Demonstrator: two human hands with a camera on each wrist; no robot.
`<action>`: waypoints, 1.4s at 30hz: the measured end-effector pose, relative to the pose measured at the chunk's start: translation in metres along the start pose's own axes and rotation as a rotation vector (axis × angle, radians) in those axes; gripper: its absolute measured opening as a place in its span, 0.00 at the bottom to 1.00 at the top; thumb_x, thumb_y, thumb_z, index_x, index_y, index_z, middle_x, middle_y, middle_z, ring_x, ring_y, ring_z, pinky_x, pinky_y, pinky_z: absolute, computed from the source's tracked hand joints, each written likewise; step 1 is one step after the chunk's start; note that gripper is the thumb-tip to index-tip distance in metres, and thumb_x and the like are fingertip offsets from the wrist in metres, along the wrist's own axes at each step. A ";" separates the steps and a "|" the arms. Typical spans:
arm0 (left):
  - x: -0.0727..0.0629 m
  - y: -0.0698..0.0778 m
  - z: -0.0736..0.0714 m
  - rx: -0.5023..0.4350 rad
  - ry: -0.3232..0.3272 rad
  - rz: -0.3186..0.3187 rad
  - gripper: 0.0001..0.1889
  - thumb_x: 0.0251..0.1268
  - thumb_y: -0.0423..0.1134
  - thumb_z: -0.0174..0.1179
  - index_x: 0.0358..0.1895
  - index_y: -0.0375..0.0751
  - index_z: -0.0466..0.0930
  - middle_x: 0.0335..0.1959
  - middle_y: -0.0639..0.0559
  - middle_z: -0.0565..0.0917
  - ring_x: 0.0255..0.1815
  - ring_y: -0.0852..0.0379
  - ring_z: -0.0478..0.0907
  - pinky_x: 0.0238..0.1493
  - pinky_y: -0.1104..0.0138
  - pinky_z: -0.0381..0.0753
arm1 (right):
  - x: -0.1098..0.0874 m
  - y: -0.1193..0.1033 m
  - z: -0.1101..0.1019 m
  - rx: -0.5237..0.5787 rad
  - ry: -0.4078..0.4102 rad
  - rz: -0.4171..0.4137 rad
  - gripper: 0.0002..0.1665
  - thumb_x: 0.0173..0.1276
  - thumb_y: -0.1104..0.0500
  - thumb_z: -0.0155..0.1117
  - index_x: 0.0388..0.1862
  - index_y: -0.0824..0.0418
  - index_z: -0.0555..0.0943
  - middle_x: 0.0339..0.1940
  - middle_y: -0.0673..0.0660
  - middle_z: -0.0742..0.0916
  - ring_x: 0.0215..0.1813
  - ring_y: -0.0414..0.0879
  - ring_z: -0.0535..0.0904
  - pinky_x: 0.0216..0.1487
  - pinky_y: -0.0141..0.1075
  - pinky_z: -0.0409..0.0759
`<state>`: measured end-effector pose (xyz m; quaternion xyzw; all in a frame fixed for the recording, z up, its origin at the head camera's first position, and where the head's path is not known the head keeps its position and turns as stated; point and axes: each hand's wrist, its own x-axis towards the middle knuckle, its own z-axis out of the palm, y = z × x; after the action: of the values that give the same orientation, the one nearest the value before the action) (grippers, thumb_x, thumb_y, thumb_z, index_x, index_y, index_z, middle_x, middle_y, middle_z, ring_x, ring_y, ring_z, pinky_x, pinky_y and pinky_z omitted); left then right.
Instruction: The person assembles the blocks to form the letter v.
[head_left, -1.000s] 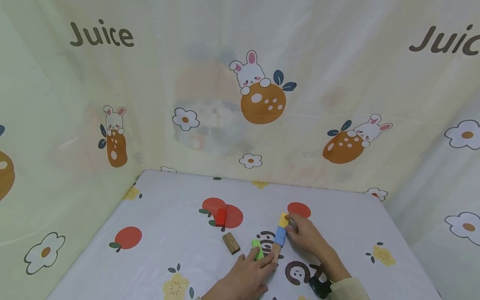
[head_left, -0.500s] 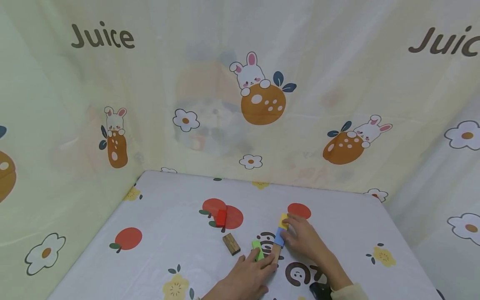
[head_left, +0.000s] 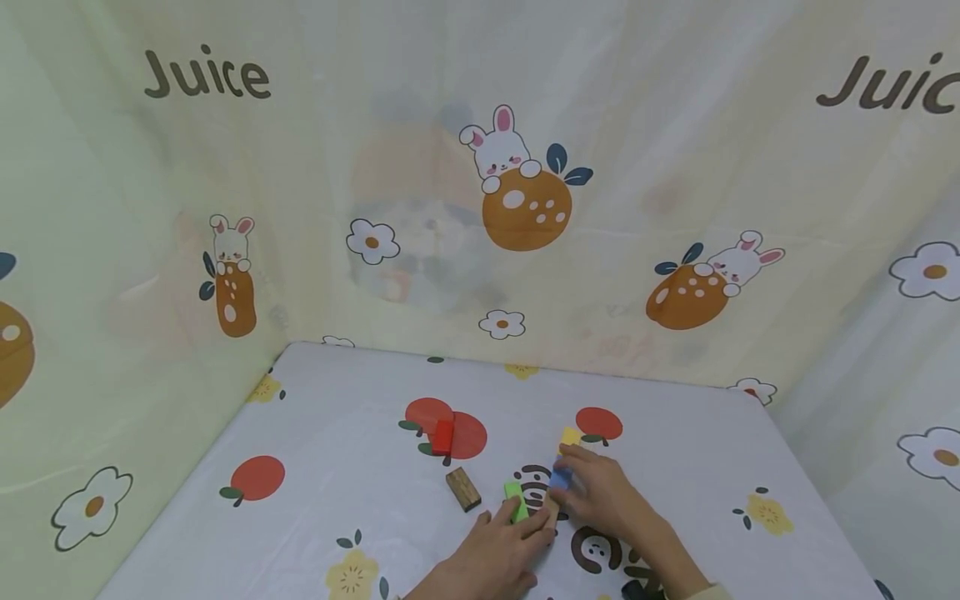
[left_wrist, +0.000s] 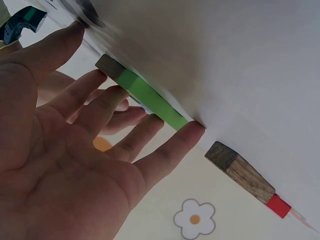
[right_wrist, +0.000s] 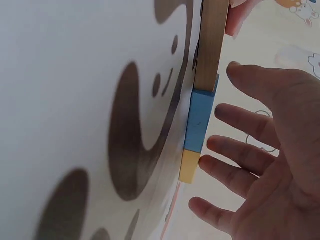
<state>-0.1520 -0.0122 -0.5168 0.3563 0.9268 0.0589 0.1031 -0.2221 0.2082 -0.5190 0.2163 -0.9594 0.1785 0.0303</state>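
A row of blocks lies end to end: a yellow block (right_wrist: pixel 189 166), a blue block (right_wrist: pixel 200 122) and a plain wooden block (right_wrist: pixel 212 45). My right hand (head_left: pixel 609 498) hovers over the blue block, its fingers spread loosely alongside the row in the right wrist view. It partly hides the blue and wooden blocks in the head view. My left hand (head_left: pixel 493 557) reaches in from the near side with extended fingers. Its fingertips rest at a bright green block (left_wrist: pixel 155 102) and near the wooden block's near end. The green block lies to the left of the row.
A dark-grained wooden block (head_left: pixel 463 489) lies left of the green one. Farther back, a red block (head_left: pixel 442 436) lies on a printed apple. A printed white cloth (head_left: pixel 337 467) covers the table, and patterned curtains (head_left: pixel 420 167) stand behind and at both sides.
My right hand has slid off the yellow block, back toward me along the row, to the blue and wooden blocks. The left hand and the loose blocks look unmoved.
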 end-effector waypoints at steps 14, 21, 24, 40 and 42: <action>-0.001 0.000 -0.001 0.005 -0.010 0.003 0.34 0.72 0.56 0.67 0.78 0.67 0.68 0.85 0.68 0.63 0.81 0.46 0.67 0.64 0.46 0.86 | -0.003 -0.009 0.000 -0.081 -0.032 0.045 0.26 0.66 0.42 0.77 0.57 0.54 0.86 0.70 0.60 0.85 0.75 0.59 0.79 0.70 0.71 0.74; -0.001 -0.001 -0.001 0.008 -0.007 0.008 0.34 0.72 0.56 0.67 0.79 0.66 0.67 0.85 0.68 0.63 0.80 0.46 0.68 0.63 0.46 0.87 | -0.003 -0.011 -0.002 -0.068 -0.064 0.068 0.29 0.67 0.40 0.76 0.58 0.55 0.86 0.71 0.61 0.84 0.74 0.60 0.79 0.70 0.69 0.75; -0.001 -0.001 -0.001 0.007 -0.009 0.006 0.34 0.72 0.56 0.67 0.79 0.66 0.67 0.85 0.68 0.63 0.80 0.46 0.68 0.63 0.46 0.86 | -0.003 -0.011 -0.002 -0.056 -0.081 0.084 0.30 0.67 0.40 0.76 0.59 0.56 0.86 0.72 0.62 0.83 0.73 0.61 0.80 0.71 0.67 0.76; -0.001 0.001 -0.002 0.005 -0.009 -0.002 0.34 0.71 0.55 0.68 0.78 0.67 0.68 0.84 0.68 0.64 0.81 0.47 0.67 0.64 0.46 0.86 | -0.003 -0.010 0.000 -0.028 -0.075 0.085 0.28 0.66 0.40 0.78 0.57 0.55 0.86 0.71 0.61 0.84 0.71 0.61 0.82 0.69 0.58 0.82; -0.001 0.001 -0.002 0.008 -0.007 -0.002 0.34 0.71 0.55 0.68 0.78 0.66 0.68 0.84 0.68 0.64 0.81 0.47 0.67 0.64 0.46 0.86 | -0.002 -0.011 -0.001 -0.032 -0.085 0.088 0.28 0.66 0.41 0.77 0.57 0.56 0.86 0.71 0.61 0.84 0.70 0.61 0.82 0.69 0.58 0.82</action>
<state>-0.1508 -0.0120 -0.5148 0.3561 0.9270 0.0539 0.1048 -0.2155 0.2000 -0.5150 0.1807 -0.9711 0.1550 -0.0150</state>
